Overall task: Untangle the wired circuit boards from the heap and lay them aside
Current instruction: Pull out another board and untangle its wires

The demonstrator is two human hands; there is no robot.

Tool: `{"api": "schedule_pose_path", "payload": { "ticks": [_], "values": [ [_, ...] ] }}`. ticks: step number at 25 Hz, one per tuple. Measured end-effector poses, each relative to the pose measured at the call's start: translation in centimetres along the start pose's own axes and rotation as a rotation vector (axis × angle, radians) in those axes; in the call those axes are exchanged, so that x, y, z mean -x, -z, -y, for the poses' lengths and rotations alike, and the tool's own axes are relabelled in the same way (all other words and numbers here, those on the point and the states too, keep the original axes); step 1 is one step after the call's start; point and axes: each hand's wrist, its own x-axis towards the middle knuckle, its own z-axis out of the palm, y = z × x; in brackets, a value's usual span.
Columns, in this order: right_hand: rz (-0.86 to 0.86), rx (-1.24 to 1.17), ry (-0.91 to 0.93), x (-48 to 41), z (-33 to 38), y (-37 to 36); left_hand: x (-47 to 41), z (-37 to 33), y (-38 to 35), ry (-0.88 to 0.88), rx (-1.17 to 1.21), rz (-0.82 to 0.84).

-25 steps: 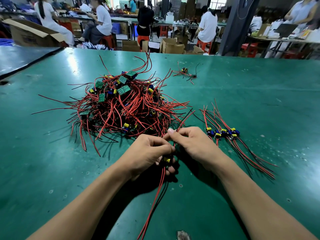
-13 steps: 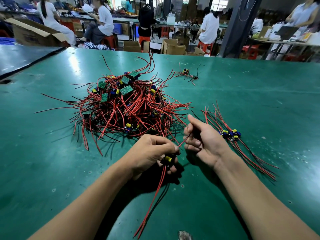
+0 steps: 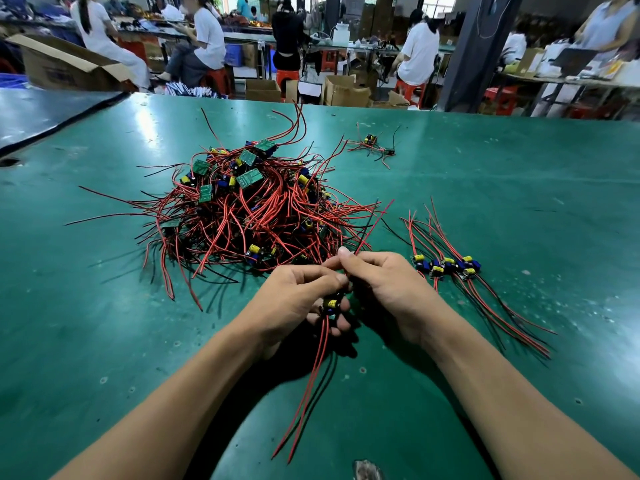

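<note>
A heap of small green circuit boards (image 3: 249, 206) tangled in red and black wires sits on the green table (image 3: 502, 188), left of centre. Just in front of it my left hand (image 3: 298, 299) grips one circuit board (image 3: 329, 304) with a yellow capacitor; its red and black leads trail down toward me. My right hand (image 3: 384, 282) pinches that board's upper wires beside my left fingertips, and the wires run up toward the heap's edge. To the right lies a row of separated boards (image 3: 446, 266) with their wires fanned out.
One stray wired board (image 3: 372, 142) lies far back on the table. A dark table (image 3: 41, 109) adjoins at the left. Beyond the far edge are cardboard boxes (image 3: 346, 90), red stools and several seated people. A scuffed patch (image 3: 369, 469) marks the near table edge.
My right hand had pulled away to the right with its fingers loosening; now it is back against my left hand, pinching the wires. My left hand still holds the same board.
</note>
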Motion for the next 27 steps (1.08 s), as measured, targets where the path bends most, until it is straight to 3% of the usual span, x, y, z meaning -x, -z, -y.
{"api": "schedule_pose_path", "payload": {
  "ticks": [4, 8, 17, 27],
  "values": [
    [-0.179, -0.005, 0.043, -0.9, 0.3, 0.6, 0.0, -0.1, 0.0, 0.018, -0.053, 0.044],
    [-0.223, -0.243, 0.037, -1.3, 1.2, 1.7, 0.1, -0.1, -0.1, 0.023, -0.140, 0.072],
    [0.000, -0.588, -0.076, -0.6, 2.3, 3.1, 0.6, -0.7, -0.3, 0.064, -0.161, 0.105],
    [-0.249, -0.028, 0.088, -1.5, 0.8, 2.4, 0.3, -1.0, 0.1, 0.011, -0.005, 0.071]
  ]
}}
